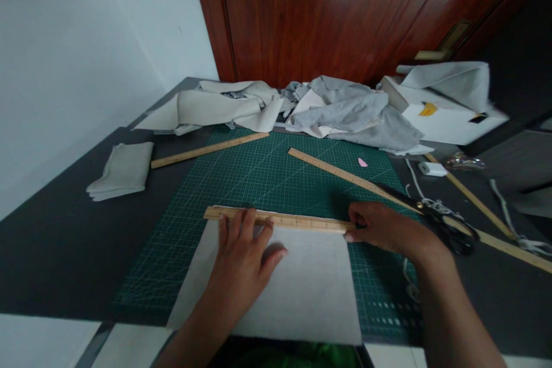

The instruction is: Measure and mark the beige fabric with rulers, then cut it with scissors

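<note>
A piece of light grey fabric (302, 282) lies flat on the green cutting mat (241, 175), its near edge reaching the table's front. Across the fabric's far edge rests a short wooden ruler (310, 223). My left hand (244, 259) is open, with its fingers spread and their tips pressing on the ruler's left part. At the ruler's right end, my right hand (375, 224) is closed, thumb and fingers pinching that end. To the right of my right hand lie black-handled scissors (448, 227), over a long wooden ruler (345, 175).
Folded grey cloth (125, 169) sits at left near another wooden ruler (207, 149). Crumpled fabric (345, 109) and a white box (448, 118) line the back. A pink chalk-like piece (362, 162), white cord (416, 181) and white plug adapter (432, 169) lie at right.
</note>
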{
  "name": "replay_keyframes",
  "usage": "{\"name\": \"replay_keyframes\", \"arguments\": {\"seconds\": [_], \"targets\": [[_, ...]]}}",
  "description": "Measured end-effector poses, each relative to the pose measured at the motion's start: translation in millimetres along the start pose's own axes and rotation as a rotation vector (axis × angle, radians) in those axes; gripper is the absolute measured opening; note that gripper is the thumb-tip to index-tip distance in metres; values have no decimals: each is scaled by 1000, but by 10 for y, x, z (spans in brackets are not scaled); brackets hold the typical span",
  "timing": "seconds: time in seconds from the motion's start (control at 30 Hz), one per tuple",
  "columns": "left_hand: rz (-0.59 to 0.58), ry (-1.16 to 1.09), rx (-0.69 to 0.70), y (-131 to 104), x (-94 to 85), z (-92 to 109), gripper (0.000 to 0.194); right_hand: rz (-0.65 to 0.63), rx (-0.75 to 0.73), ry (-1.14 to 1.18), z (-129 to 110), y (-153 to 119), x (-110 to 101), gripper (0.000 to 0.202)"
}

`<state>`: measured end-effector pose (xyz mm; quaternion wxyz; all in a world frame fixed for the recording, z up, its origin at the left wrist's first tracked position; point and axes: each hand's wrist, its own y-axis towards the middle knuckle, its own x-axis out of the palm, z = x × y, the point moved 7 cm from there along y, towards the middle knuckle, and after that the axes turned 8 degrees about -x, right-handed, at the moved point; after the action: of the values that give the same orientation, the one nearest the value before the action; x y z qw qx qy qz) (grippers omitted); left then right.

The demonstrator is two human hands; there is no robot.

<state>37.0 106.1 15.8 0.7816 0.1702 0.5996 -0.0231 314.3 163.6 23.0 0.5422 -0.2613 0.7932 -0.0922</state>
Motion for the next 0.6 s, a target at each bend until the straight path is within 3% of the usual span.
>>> {"name": "replay_keyframes", "arguments": {"seconds": [0.6], "targets": [[3, 12, 3, 9, -3, 1, 38, 8, -5, 11, 61, 27, 15, 18]]}}
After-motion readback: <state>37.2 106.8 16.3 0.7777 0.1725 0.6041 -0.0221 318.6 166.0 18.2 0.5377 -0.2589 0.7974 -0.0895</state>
